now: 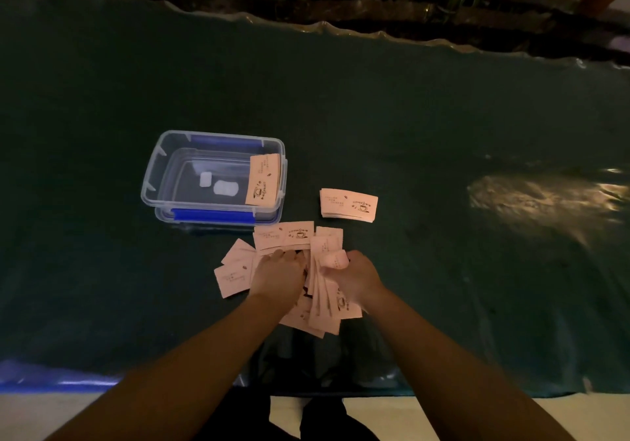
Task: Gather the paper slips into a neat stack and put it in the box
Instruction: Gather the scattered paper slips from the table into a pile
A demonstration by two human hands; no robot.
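While a clear plastic box (pixel 191 181) with blue latches sits at the left of the dark green counter (pixel 426 117), one slip stack (pixel 263 179) leans inside it. Nearer, the left hand (pixel 278 272) presses flat on scattered coffee-print paper slips (pixel 235 273). The right hand (pixel 353 275) grips a fanned bunch (pixel 327 299). Further right lies a neat stack (pixel 348 204).

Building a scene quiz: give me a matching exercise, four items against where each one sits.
1. leaning slip
2. neat stack
3. loose slips
4. left hand

A. flat on the cloth, right of the box
B. spread on the cloth, front of the box
C. propped against the box's right inner wall
D. pressed on the spread pile

Pairs: 1-C, 2-A, 3-B, 4-D
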